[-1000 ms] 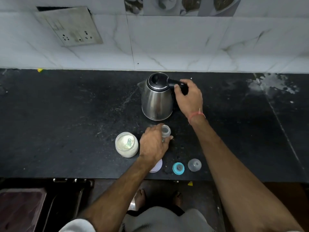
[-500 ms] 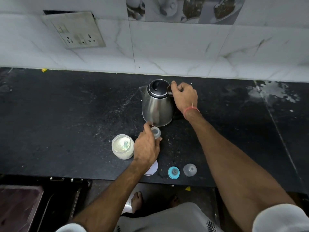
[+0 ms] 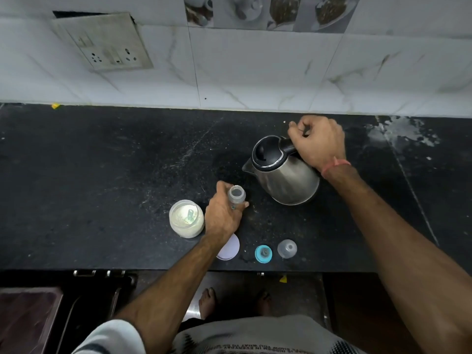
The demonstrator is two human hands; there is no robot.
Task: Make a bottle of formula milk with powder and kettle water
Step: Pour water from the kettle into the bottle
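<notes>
My right hand grips the black handle of the steel kettle, which leans with its spout toward the lower left. Just below the spout stands a small clear feeding bottle with an open mouth, and my left hand holds it around its body. Left of that hand sits an open tub of white powder with a scoop inside. On the black counter near its front edge lie a white lid, a teal bottle ring with teat and a clear bottle cap.
A wall socket plate hangs on the tiled wall at the upper left. White splatter marks the counter at the right rear. Below the counter edge are drawer handles and my bare feet on the floor.
The kettle has left its upright stand and now tilts, spout toward the bottle, with my right hand on the handle. My left hand still holds the bottle.
</notes>
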